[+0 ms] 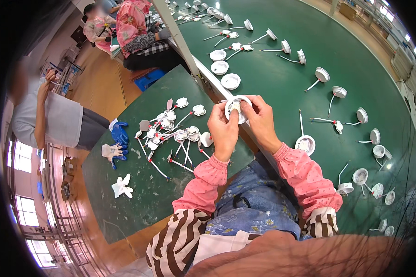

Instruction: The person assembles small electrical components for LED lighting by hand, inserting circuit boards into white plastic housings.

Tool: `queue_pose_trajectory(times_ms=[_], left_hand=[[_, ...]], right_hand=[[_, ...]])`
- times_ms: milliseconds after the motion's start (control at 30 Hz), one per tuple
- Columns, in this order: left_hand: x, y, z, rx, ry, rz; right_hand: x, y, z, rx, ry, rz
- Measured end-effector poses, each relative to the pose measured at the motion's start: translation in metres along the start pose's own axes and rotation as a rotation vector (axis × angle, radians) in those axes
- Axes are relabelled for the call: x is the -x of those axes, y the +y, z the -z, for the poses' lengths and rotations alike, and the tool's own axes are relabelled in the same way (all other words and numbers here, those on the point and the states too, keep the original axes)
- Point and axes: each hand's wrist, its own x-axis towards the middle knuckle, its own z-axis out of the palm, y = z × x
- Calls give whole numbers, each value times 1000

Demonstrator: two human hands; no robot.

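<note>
Both my hands hold one white round lamp housing (pixel 238 99) over the seam between the two tables. My left hand (pixel 223 130) grips its left side and my right hand (pixel 262 122) its right side. Both thumbs press down inside the rim, on a pale insert that they partly cover. To the left lies a pile of small white modules (pixel 167 123) with red connectors and wires. Just beyond my hands stand several white round cups, the nearest a shallow cup (pixel 231 81). Right of my right hand, another white housing (pixel 305 145) lies with its wire pointing away.
Rows of white housings with wires (pixel 322 75) curve across the green table (pixel 282 92). Blue gloves (pixel 119 135) and a white glove (pixel 122 186) lie on the left side table (pixel 120 217). A metal post (pixel 178 39) rises ahead. A person (pixel 51 111) stands at left; others sit beyond.
</note>
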Motion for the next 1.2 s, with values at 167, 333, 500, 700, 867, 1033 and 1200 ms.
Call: queue_pose_trajectory(times_ms=[167,333,500,700,867,1033,1200], left_hand=[[7,-2,-4,47,-26,0],[13,4,-9,22,-53,-35],[20,10,-15,31,-65,-33],[8,0,-22,27,-48,-76],[5,-2,-24,148,-19,46],[9,-6,-29,174,3,61],[17,-6,-31,133,28,10]], right_hand=[[4,-1,6,-38,1,-41],[7,-5,8,-123,13,-66],[11,-10,7,-139,64,-64],[3,-5,17,-145,-14,-136],[3,-15,33,-130,-116,-65],[10,-12,19,-172,67,-95],[12,-15,10,-276,155,-146]])
